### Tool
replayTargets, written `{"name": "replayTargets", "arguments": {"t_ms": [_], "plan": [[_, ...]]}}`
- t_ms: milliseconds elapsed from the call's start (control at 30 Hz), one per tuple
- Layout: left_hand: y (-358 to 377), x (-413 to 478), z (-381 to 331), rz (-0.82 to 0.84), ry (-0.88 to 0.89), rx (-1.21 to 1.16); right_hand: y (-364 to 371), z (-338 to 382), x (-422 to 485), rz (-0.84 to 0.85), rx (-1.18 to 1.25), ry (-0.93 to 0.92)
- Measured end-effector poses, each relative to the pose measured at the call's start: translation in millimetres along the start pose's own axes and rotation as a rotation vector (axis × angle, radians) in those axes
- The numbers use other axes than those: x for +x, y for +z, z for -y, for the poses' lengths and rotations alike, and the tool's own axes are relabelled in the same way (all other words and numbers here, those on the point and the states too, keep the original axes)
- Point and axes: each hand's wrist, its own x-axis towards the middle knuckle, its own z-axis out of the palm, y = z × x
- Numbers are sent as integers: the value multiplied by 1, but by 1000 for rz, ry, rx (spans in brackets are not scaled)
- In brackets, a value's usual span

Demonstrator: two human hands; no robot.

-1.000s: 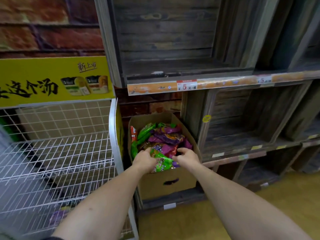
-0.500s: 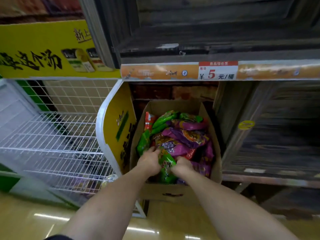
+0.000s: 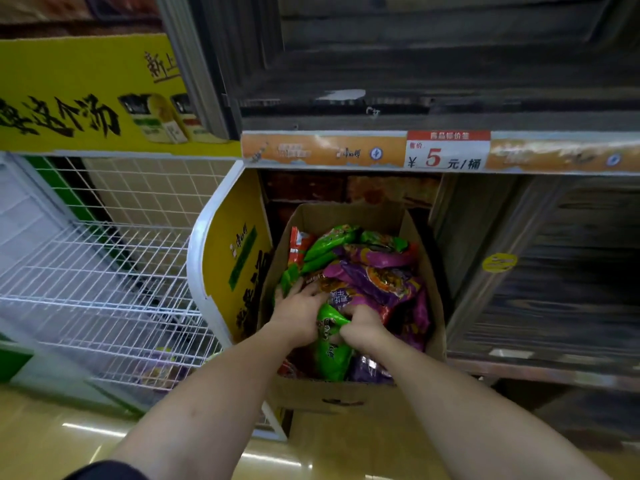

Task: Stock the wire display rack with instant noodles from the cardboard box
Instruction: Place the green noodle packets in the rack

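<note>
Noodle packets (image 3: 374,282): piled loose inside the cardboard box (image 3: 427,271), which stands open below the wooden shelf (image 3: 346,112) and just right of the wire display rack (image 3: 104,271).
Packet in work: one green packet (image 3: 330,344) at the near end of the pile, between my two hands.
Long axis: the green packet runs from near to far, in line with my forearms.
Left hand (image 3: 296,315): it lies on the pile with the fingers stretched forward, and its thumb side touches the left edge of the green packet. I do not see it closing around anything.
Right hand (image 3: 363,329): curled tight, it pinches the right edge of the green packet.
Direction of the coming move: the rack is to the left of the box, with only its yellow side panel (image 3: 235,258) between them. I judge that the packet must rise over the box wall and this panel, then travel left.
Nearer hand: the left one is on the rack side; the right one would have to cross over.
Count of packets: about four green, at least three purple, and one red packet (image 3: 298,242) in the far left corner. Those below are hidden, so I give no full number.
Count of the rest: one box, one rack, two hands.
Rack tiers: white wire. On the lower tier lies something blurred, and I cannot tell what it is.
</note>
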Motion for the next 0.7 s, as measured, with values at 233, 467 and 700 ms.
{"name": "replayTargets", "arguments": {"t_ms": [233,467,700], "plan": [[-29,-9,8,-75,-107,-193,-35,40,2,-91,131,-68],[-41,-2,5,-178,-376,-805,-65,62,21,-300,186,-172],[-41,27,12,-297,-611,-1576,-117,40,53,-428,136,-94]]}}
